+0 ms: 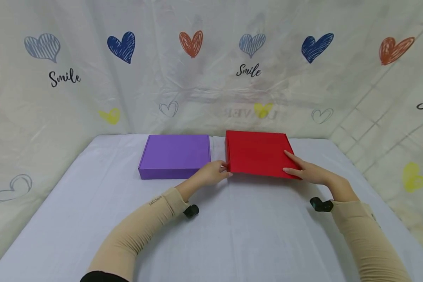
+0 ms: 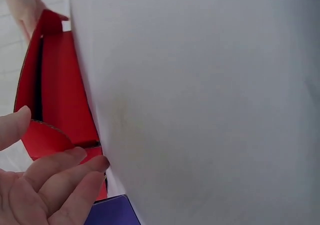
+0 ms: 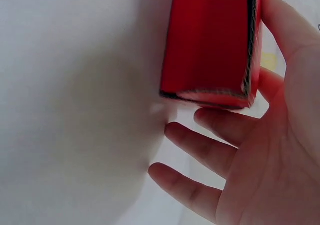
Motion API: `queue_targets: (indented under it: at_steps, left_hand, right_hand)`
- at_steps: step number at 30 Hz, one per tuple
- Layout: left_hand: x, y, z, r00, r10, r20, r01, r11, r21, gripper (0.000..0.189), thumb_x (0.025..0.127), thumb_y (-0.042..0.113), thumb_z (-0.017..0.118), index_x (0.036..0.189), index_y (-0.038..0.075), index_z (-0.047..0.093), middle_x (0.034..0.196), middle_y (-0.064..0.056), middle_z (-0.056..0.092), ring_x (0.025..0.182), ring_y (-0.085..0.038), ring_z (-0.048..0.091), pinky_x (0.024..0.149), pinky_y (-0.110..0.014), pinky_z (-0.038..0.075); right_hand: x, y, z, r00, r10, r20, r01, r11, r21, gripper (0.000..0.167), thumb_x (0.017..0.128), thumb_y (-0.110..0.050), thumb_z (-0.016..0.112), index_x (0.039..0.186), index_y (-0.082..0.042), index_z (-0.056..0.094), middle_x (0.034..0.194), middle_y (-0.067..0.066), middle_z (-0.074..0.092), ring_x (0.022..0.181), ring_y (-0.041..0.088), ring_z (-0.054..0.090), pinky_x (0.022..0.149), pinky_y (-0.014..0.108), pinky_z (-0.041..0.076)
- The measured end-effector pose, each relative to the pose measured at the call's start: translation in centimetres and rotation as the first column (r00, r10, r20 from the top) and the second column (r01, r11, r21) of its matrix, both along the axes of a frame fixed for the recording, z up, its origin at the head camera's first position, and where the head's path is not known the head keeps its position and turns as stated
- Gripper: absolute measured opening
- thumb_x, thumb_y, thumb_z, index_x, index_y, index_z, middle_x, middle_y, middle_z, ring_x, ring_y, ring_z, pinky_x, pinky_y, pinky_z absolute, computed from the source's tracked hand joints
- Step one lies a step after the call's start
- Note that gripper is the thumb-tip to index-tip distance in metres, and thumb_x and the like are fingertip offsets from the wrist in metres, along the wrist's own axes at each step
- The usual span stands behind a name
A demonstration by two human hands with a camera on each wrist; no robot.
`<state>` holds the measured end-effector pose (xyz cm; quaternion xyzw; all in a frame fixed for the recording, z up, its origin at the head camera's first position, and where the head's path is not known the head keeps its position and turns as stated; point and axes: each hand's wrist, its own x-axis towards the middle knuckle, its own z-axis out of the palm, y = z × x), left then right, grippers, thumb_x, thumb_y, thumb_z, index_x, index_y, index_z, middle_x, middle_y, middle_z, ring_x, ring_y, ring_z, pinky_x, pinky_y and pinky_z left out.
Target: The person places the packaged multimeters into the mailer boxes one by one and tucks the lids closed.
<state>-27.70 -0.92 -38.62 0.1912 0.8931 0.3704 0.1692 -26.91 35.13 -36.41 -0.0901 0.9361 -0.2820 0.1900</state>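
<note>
A red cardboard box [image 1: 261, 152] lies on the white-covered table, its lid tilted up a little along the near edge. In the left wrist view its front gapes, with a curved side flap [image 2: 45, 139] at the near end. My left hand [image 1: 213, 173] is at the box's front left corner, thumb by the flap's edge and the loosely extended fingers touching beside it. My right hand [image 1: 311, 171] rests at the front right corner, two digits on the lid. Its other fingers [image 3: 200, 150] spread out beside the box's end. Left of it lies a closed purple box [image 1: 176, 152].
The white tablecloth [image 1: 239, 235] covers the table. Behind and at the sides hangs a pale curtain [image 1: 211, 86] printed with hearts and words. A dark wrist device [image 1: 191, 211] sits under the left cuff, and another dark device [image 1: 320, 204] at the right cuff.
</note>
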Motion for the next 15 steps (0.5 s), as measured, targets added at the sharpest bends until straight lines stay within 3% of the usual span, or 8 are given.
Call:
queue_targets:
  at_steps: [5,15]
  left_hand:
    - [0.20,0.12,0.06,1.000,-0.012,0.024,0.012,1.000,0.011,0.053,0.105,0.028,0.061,0.146,-0.003,0.049,0.138,-0.013,0.063,0.122,-0.024,0.062,0.092,-0.036,0.052]
    - [0.03,0.37,0.14,0.999,-0.049,0.018,0.050,0.999,-0.021,0.051,0.106,0.028,0.059,0.144,-0.005,0.052,0.133,-0.012,0.067,0.115,-0.019,0.064,0.091,-0.035,0.053]
  right_hand:
    - [0.08,-0.05,-0.04,1.000,-0.005,-0.005,0.005,1.000,-0.002,0.095,0.101,-0.056,0.057,0.166,-0.017,-0.002,0.163,0.037,0.003,0.145,0.060,0.010,0.110,0.077,0.018]
    - [0.00,0.04,-0.19,1.000,-0.003,-0.014,0.003,1.000,0.003,0.095,0.101,-0.055,0.056,0.166,-0.016,-0.002,0.162,0.038,0.004,0.144,0.061,0.011,0.109,0.078,0.020]
